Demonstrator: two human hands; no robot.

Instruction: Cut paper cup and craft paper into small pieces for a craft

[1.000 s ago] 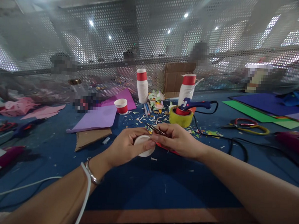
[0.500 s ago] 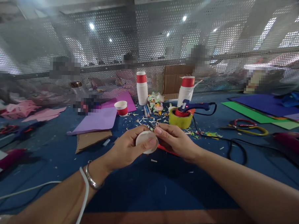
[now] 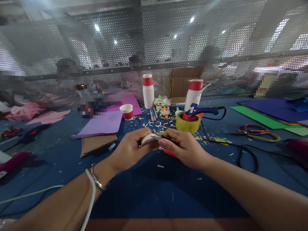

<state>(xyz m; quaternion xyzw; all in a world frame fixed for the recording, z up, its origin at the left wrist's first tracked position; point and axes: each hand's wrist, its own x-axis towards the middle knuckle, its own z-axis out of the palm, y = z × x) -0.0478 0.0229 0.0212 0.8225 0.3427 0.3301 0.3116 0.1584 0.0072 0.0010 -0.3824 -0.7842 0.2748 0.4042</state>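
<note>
My left hand is closed on a round white piece that looks like the base of a paper cup, now tilted partly edge-on. My right hand is closed around a slim pointed metal blade, which meets the edge of the white piece. Its handle is hidden in the fingers, so I cannot tell whether it is a knife or scissors. Both hands are close together above the blue table. Below the right hand shows a red object, partly covered.
Beyond my hands are a red-and-white paper cup, two cup stacks, markers and paper scraps. A blue glue gun rests on a yellow tape roll. Scissors lie right; purple paper and cardboard left.
The round white piece has tipped from facing me to nearly edge-on. The metal blade now shows more clearly at its edge. The view has shifted slightly.
</note>
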